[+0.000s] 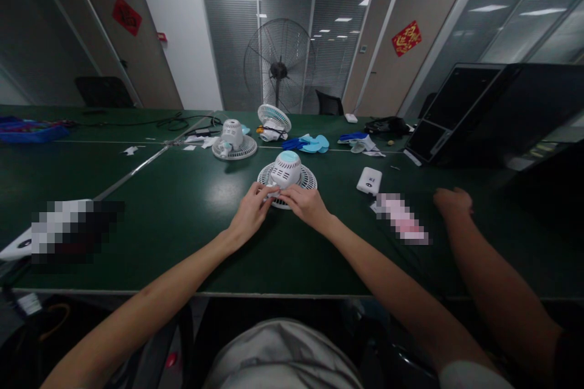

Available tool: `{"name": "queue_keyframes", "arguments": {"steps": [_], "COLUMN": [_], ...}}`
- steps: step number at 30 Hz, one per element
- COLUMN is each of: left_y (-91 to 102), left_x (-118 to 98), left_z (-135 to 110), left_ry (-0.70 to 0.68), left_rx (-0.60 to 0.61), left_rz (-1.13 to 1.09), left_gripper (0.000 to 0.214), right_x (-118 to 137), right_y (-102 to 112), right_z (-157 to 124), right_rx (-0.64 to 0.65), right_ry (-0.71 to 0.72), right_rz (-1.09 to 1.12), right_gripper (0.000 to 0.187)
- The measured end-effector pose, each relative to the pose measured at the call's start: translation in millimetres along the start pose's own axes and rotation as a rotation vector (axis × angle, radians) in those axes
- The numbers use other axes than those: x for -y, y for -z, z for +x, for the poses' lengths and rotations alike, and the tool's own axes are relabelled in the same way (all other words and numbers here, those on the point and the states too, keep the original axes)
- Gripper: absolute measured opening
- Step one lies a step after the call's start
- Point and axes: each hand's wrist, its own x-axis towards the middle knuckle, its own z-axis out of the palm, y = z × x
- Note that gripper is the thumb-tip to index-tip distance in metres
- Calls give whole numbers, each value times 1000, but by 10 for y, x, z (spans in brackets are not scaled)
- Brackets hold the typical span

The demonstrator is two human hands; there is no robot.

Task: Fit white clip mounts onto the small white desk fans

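A small white fan [286, 171] lies grille-down on the green table in front of me, its rounded motor housing with a light blue top pointing up. My left hand [252, 209] pinches a white part at the near left side of the housing. Close beside it, my right hand [306, 203] has its fingers pressed together on the same white part. The fingertips of both hands nearly meet there and cover most of that part, so its exact shape is hidden.
Behind stand another fan [232, 137] and a tilted fan [274, 123]. Blue gloves [312, 144] lie right of them. A white power bank [369, 180] is at right, near another person's hand [453, 200]. A black computer case [460, 109] stands far right. The green table [173, 243] has a seam at left.
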Motion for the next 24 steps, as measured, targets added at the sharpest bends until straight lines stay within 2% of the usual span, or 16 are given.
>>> {"name": "queue_keyframes", "arguments": {"steps": [3,8,13,16,18,20,24], "left_y": [-1,-24,-31,-30,-32,-36,-34], "left_x": [-3,31,40,23,14,10,9], "left_z": [4,2,3,10,13,13,8], "left_ry": [2,12,21,18,14,9,3], "left_rx": [-5,-14,-19,-7,-5,-9,-7], "left_rz": [3,17,18,9,5,2,2], "left_gripper": [33,32,31,32,33,34,34], "right_x": [76,122,108,104,83,45,-27], "right_y": [-22,-130,-131,-14,76,142,156], "right_z": [8,70,121,96,69,47,35], "right_rx": [-39,9,88,48,11,30,70], "right_ry": [-122,-501,-562,-461,-252,-83,-20], "right_rz": [194,603,650,541,355,208,127], "right_gripper": [26,35,41,28,26,29,28]}}
